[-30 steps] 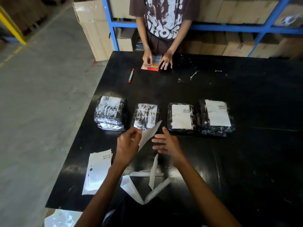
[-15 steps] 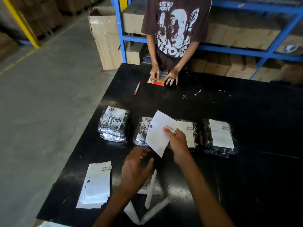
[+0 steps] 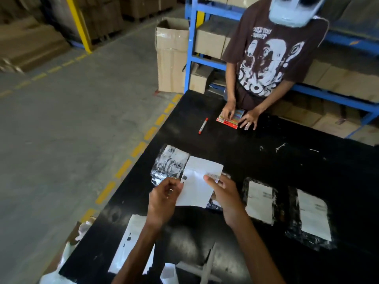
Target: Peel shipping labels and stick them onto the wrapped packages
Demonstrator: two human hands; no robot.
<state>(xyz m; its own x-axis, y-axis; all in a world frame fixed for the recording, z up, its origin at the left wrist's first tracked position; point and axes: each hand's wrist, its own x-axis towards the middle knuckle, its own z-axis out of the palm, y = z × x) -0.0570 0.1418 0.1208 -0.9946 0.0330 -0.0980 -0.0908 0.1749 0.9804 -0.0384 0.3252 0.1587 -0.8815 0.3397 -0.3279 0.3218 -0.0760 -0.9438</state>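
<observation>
I hold a white shipping label (image 3: 198,182) above the black table (image 3: 256,160). My left hand (image 3: 164,198) pinches its left edge and my right hand (image 3: 222,192) grips its right edge near the barcode. Under the label lies a wrapped package (image 3: 212,204), mostly hidden. To its left sits another foil-wrapped package (image 3: 169,163) with a label on top. Two more labelled packages (image 3: 259,201) (image 3: 311,216) lie to the right. A stack of unpeeled labels (image 3: 134,240) rests near the table's front left.
Peeled backing strips (image 3: 207,263) lie at the front edge. A red marker (image 3: 203,126) and a colourful card (image 3: 231,118) under another person's hands (image 3: 249,120) sit at the far side. Blue shelving (image 3: 188,52) with cartons stands behind; concrete floor to the left.
My left hand has come up and taken the label's left edge, so both hands now hold it. The label has shifted left over the second package. The view tilted up and right.
</observation>
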